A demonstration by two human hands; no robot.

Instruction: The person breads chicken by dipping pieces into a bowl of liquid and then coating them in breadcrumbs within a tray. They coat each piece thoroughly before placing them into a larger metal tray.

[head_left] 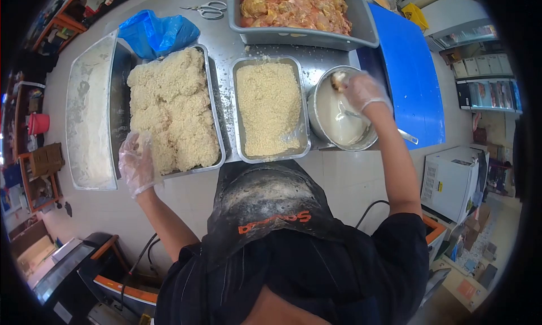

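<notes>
My right hand [364, 92], in a clear plastic glove, is closed on a batter-wet piece of meat [339, 81] over a metal pot [316, 121] of thin, pale batter [337, 113]. A handled utensil leans in the pot, its handle [409, 137] pointing right. My left hand [137, 166], gloved too, is at the near left corner of a tray [219, 134] filled with crumb-coated pieces [172, 107]. Its fingers look loosely apart, with nothing visible in them. Between tray and pot lies a smaller metal tray [237, 138] of loose pale crumbs [270, 107].
A grey tub [305, 40] of raw marinated meat [296, 9] stands at the back. Scissors [209, 10] and a blue plastic bag [155, 34] lie left of it. A flour-dusted container [90, 116] is at far left, a blue board [409, 71] at right.
</notes>
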